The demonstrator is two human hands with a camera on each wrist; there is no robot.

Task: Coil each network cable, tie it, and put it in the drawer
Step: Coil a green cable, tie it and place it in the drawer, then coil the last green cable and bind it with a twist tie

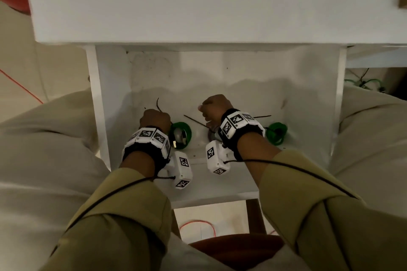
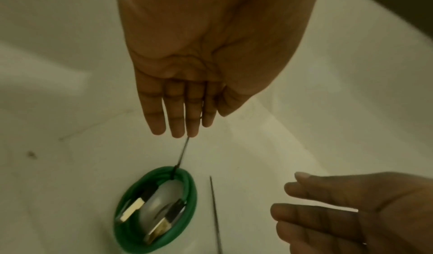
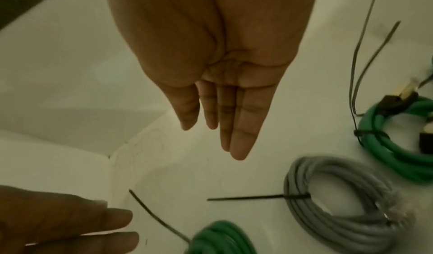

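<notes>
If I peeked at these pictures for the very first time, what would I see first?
Two hands, the left hand and the right hand, reach down into an open white drawer, both with straight, empty fingers. On the drawer floor lie bright coils tied with thin black ties: a green coil under the left hand, a grey coil under the right hand, and another green coil at the far right.

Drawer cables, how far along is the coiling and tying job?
Done: three tied coils lie in the drawer, two green cables and one gray cable. In hand: nothing; left hand and right hand hover open. Left: no loose cable shows here.
</notes>
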